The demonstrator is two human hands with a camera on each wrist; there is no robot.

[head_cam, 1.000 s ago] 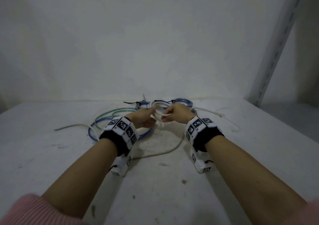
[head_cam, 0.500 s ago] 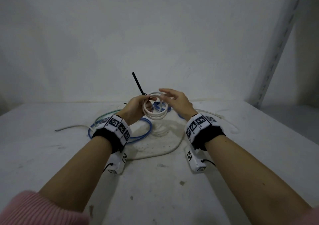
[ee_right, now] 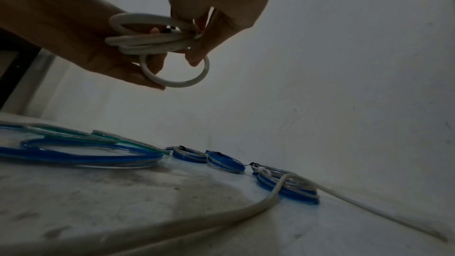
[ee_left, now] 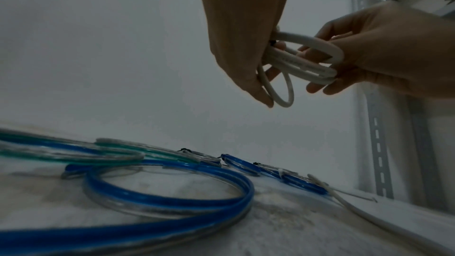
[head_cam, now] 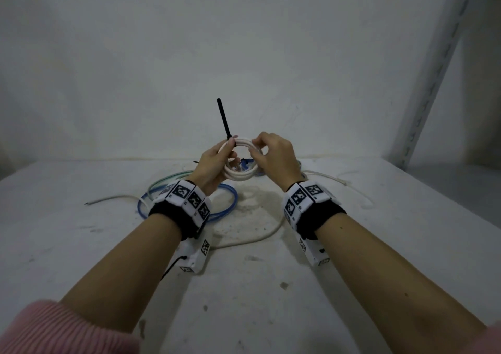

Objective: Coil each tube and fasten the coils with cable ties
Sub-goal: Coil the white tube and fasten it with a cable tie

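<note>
Both my hands grip the white tube coil (head_cam: pixel 241 161): left hand (head_cam: pixel 214 163) pinching the black cable tie (head_cam: pixel 224 119), right hand (head_cam: pixel 273 155) opposite. Springy tube; hold loops tightly beside the tie.

Workshop: slotted steel racking upright (head_cam: pixel 433 63), stained shelf (head_cam: pixel 244 299).

Left hand (head_cam: pixel 214 163): raised above the table, fingers curled, gripping — thumb on top.
Right hand (head_cam: pixel 273 155): raised opposite, fingertips pinching — wrist bent.

Tie head (ee_left: pixel 272 42) (mostly hidden)
</note>
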